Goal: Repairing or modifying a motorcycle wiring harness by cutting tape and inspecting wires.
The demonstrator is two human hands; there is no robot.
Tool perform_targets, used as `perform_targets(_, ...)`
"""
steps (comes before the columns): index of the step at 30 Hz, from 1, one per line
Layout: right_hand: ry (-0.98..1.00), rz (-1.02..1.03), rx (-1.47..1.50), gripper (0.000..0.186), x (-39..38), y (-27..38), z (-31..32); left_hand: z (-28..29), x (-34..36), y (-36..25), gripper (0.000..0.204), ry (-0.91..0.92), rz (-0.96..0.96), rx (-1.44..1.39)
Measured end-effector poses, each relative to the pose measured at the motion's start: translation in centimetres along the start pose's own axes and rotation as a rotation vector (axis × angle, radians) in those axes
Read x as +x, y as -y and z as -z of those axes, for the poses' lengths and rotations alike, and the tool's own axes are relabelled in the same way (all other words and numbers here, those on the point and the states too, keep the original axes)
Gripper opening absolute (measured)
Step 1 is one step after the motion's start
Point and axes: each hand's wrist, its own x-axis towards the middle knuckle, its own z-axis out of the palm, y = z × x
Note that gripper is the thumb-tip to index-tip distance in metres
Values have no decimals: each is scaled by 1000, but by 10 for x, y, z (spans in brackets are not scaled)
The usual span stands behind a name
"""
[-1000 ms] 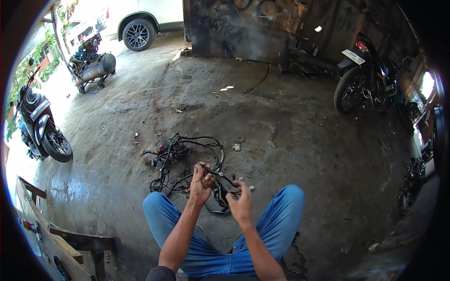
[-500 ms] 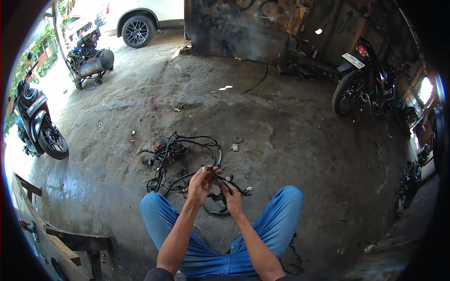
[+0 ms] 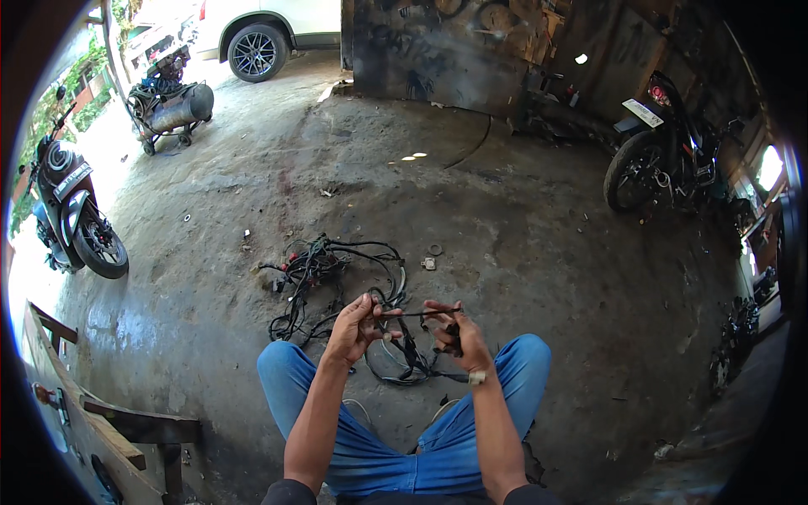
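A tangled black wiring harness [image 3: 313, 268] lies on the concrete floor in front of my knees, with loops reaching back under my hands. Pinched in my left hand [image 3: 357, 328] is a dark strand of it. That strand runs straight across to my right hand [image 3: 459, 335], whose fingers are bent around it and some dark pieces, too small to make out. A pale connector or tag [image 3: 477, 378] hangs against my right wrist. Below and between the hands, more black cable [image 3: 411, 370] droops in a loop.
A small pale square part [image 3: 429, 263] and a dark ring [image 3: 435, 250] lie beyond the harness. Motorcycles stand at left [image 3: 80, 210] and right [image 3: 652, 156]. An air compressor [image 3: 172, 109] and a white car [image 3: 311, 21] are farther back. A wooden bench [image 3: 105, 421] is at lower left.
My right hand has moved right, away from the left, and turned, drawing the strand straight between them. The pale piece now hangs at the right wrist. The whole view has shifted slightly.
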Motion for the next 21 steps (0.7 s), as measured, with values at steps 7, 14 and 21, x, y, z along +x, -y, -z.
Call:
perform_targets(7, -23, 77, 13, 61, 11, 32, -21, -8, -5, -4, 27, 203, 123, 206)
perform_targets(14, -133, 144, 410, 47, 2, 5, -82, -5, 8, 30, 27, -28, -68, 520)
perform_targets(21, -205, 741, -958, 15, -18, -101, -87, 21, 12, 19, 18, -175, -177, 97)
